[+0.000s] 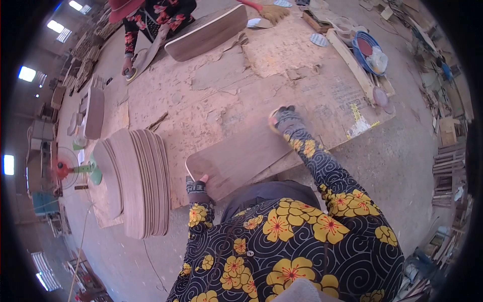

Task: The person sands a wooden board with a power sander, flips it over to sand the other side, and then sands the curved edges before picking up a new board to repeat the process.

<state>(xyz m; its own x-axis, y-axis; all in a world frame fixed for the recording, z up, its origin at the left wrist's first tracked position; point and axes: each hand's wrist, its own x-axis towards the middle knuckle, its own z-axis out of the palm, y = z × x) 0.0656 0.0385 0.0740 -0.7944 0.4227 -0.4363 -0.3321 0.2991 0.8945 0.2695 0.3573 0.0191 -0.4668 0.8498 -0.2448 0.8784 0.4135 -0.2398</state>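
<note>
A curved wooden board [236,156] with rounded corners lies along the near edge of the worktable. My left hand [197,187], in a grey fingerless glove, grips its near left corner with the thumb on top; the other fingers are mostly hidden. At the board's right end my right hand [288,119], gloved too and slightly blurred, is closed over a sanding pad [273,121]. Only the pad's pale rim shows, against the board's surface. To the left of my left hand stands a tall stack of similar curved boards [146,183].
Across the worktable [221,75], a co-worker's hand [128,66] presses a pad on another board. A large board [206,35] stands on edge nearby. A blue basket [370,53], a wooden strip [352,65], a brush [271,12] and a green fan [94,170] surround the work area.
</note>
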